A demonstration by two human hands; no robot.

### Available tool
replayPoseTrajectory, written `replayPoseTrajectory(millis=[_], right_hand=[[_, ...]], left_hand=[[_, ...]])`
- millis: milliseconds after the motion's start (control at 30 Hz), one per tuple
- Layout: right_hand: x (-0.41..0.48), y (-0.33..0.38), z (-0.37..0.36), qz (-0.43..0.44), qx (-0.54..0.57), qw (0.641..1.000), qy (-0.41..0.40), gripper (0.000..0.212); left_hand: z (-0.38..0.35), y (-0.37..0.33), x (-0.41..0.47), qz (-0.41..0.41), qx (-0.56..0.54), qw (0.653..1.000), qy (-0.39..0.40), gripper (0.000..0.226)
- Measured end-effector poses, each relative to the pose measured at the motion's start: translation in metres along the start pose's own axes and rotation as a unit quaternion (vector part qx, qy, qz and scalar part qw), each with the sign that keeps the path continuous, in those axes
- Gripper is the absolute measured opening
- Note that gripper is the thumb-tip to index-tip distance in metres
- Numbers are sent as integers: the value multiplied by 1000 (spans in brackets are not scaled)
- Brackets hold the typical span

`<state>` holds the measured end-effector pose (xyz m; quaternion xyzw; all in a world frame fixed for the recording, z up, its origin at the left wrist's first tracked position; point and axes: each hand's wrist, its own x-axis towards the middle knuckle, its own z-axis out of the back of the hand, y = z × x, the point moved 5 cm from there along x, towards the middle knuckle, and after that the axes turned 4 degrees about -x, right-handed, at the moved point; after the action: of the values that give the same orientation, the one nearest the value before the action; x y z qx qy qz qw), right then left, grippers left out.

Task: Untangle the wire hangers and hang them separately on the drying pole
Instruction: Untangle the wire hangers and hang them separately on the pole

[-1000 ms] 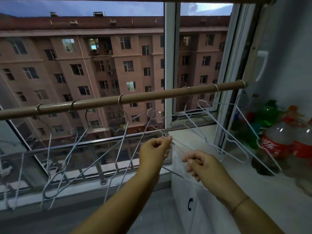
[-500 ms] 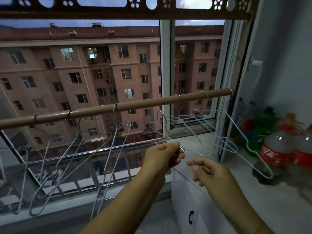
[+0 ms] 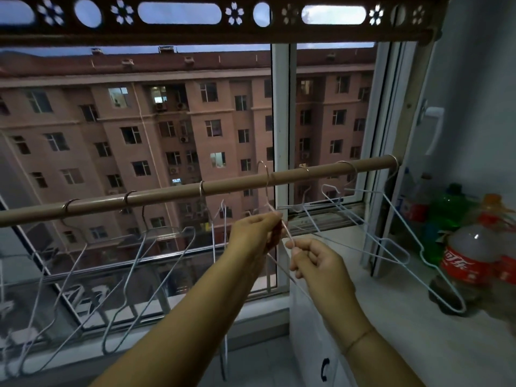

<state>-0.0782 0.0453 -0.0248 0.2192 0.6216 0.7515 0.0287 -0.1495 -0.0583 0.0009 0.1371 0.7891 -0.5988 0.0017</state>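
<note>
A brown drying pole (image 3: 173, 194) runs across the window, lower at the left. Several white wire hangers hang from it: three at the left (image 3: 134, 277) and two at the right (image 3: 391, 244). One more wire hanger (image 3: 266, 191) has its hook raised just above the pole's middle. My left hand (image 3: 255, 233) pinches this hanger at its neck below the pole. My right hand (image 3: 315, 261) grips its lower wire just to the right. Both hands are closed on the same hanger.
A white counter (image 3: 405, 331) lies at the right, with a cola bottle (image 3: 466, 263), a green bottle (image 3: 449, 222) and other bottles near the wall. A white window frame post (image 3: 280, 141) stands behind the pole. A perforated brown rail (image 3: 223, 26) runs overhead.
The view tilted up, bringing the overhead rail into sight. Both hands lifted the held hanger, so its hook now stands at the pole's middle instead of below it.
</note>
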Motion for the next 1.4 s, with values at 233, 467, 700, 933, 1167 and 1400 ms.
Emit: replayPoseTrajectory(millis=[233, 467, 700, 933, 1167, 1400], right_hand=[[-16, -14, -9, -33, -5, 999, -8, 16], [-30, -15, -14, -20, -39, 998, -48, 18], [-50, 12, -16, 69, -121, 983, -116, 26], [-67, 61, -55, 133, -61, 989, -26, 25], [-88, 74, -138, 86, 17, 989, 122, 24], [-86, 58, -204, -6, -48, 984, 173, 45]], left_hand=[[15, 14, -2, 29, 19, 999, 6, 11], [26, 18, -12, 37, 41, 998, 25, 15], [40, 8, -50, 34, 55, 995, 74, 17], [98, -41, -79, -105, 60, 993, 15, 28], [200, -64, -95, -215, 50, 960, -175, 23], [242, -41, -75, -134, 75, 974, -167, 17]])
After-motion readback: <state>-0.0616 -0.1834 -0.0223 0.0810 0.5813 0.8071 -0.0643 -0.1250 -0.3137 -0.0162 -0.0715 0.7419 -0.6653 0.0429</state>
